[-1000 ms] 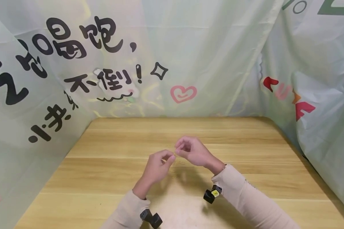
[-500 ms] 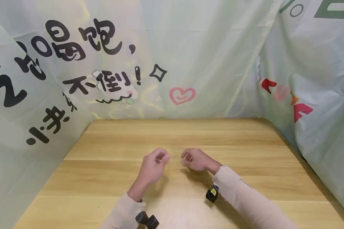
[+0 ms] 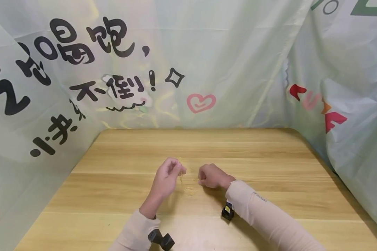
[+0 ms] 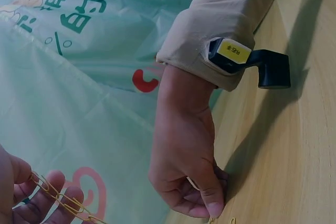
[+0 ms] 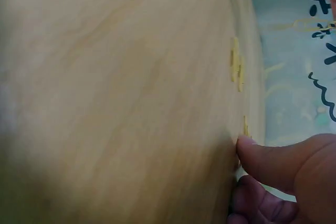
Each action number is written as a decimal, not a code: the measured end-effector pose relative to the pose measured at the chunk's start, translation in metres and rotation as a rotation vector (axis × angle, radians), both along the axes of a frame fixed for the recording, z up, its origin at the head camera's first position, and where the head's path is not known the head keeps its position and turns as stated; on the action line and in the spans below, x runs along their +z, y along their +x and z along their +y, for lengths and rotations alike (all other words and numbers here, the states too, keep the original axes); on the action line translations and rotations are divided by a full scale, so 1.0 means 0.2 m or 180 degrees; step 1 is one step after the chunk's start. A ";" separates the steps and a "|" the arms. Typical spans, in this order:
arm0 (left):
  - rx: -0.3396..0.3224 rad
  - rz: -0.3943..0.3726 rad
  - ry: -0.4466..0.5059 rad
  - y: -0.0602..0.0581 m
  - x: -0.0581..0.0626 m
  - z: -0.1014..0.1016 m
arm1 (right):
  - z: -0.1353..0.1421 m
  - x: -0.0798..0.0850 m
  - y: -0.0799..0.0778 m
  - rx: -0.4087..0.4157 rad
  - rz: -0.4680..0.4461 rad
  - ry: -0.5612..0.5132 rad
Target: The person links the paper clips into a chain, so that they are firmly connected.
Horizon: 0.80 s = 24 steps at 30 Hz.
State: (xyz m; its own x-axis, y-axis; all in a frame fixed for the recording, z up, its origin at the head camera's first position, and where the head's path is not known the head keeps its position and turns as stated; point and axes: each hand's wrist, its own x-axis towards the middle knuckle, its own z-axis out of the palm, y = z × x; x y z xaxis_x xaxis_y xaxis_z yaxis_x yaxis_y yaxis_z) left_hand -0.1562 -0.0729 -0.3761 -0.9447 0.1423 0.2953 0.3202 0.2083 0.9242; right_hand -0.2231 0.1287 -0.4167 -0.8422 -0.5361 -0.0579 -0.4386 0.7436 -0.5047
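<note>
My left hand (image 3: 167, 176) is raised above the middle of the table, its thumb and index finger pinching a chain of linked yellow paper clips (image 4: 67, 201). The chain hangs across the other fingers in the left wrist view. To its right, my right hand (image 3: 214, 175) is down at the tabletop with curled fingers. Its thumb and fingertip pinch a yellow paper clip (image 4: 212, 220), most of it hidden. Loose paper clips (image 3: 189, 188) lie between the two hands; in the right wrist view a few paper clips (image 5: 234, 59) lie just beyond the thumb.
The wooden table (image 3: 128, 150) fills the area under both hands. Printed curtain (image 3: 232, 69) surrounds it at the back and sides. A small black camera (image 3: 227, 211) sits on the right cuff, and another black camera (image 3: 161, 240) on the left cuff.
The hands were close together and have moved apart. The left moved left, with the chain now hanging from it; the right came down to the table and its fingers closed on a paper clip.
</note>
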 end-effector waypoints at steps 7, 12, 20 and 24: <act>-0.0031 -0.0080 0.0092 0.01 0.01 0.00 | -0.01 0.02 0.02 -0.0067 -0.0066 0.0021; -0.0037 -0.0106 0.0018 0.02 0.00 0.00 | 0.00 0.04 0.03 -0.0109 -0.0345 -0.0220; -0.0096 -0.0046 0.0023 0.00 0.00 0.01 | 0.04 0.13 0.04 -0.0066 -0.0323 -0.0849; -0.0067 -0.0086 0.0034 0.01 0.01 0.01 | 0.04 0.16 0.06 -0.0075 -0.0395 -0.1143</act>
State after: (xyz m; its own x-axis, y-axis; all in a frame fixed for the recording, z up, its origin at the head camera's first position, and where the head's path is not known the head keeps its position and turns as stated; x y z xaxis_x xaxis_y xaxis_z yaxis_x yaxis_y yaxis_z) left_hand -0.1541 -0.0714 -0.3749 -0.9492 0.1591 0.2715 0.2995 0.1919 0.9346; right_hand -0.2119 0.1369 -0.3844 -0.8529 -0.5213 0.0278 -0.3426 0.5188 -0.7832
